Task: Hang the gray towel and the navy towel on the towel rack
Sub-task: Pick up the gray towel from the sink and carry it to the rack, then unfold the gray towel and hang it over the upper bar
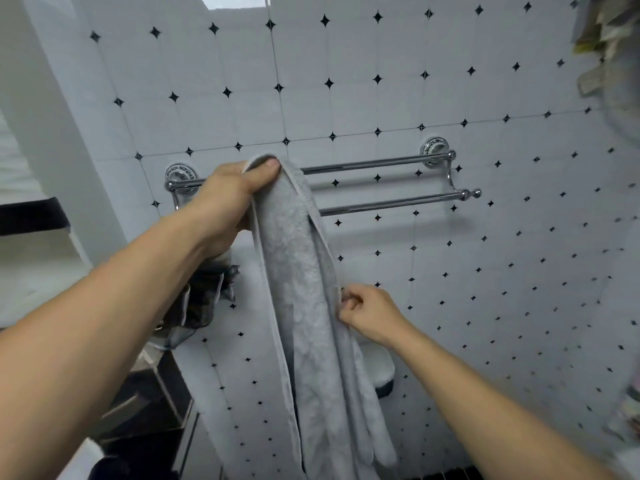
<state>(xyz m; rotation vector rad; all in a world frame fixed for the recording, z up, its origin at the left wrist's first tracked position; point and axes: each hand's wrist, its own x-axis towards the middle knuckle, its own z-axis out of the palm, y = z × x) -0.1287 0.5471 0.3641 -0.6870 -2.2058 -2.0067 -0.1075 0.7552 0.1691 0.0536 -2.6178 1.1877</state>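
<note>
The gray towel (304, 306) hangs down long and bunched in front of the chrome double-bar towel rack (381, 183) on the tiled wall. My left hand (232, 199) grips the towel's top end, held up level with the rack's left part. My right hand (367, 311) pinches the towel's right edge lower down, below the rack. The towel's top covers part of both bars; whether it rests on a bar I cannot tell. No navy towel is in view.
A dark patterned cloth or bag (204, 296) hangs below the rack's left mount, behind my left forearm. A white roll or holder (379, 368) sits on the wall behind the towel. Patterned fabric (602, 46) hangs at the upper right.
</note>
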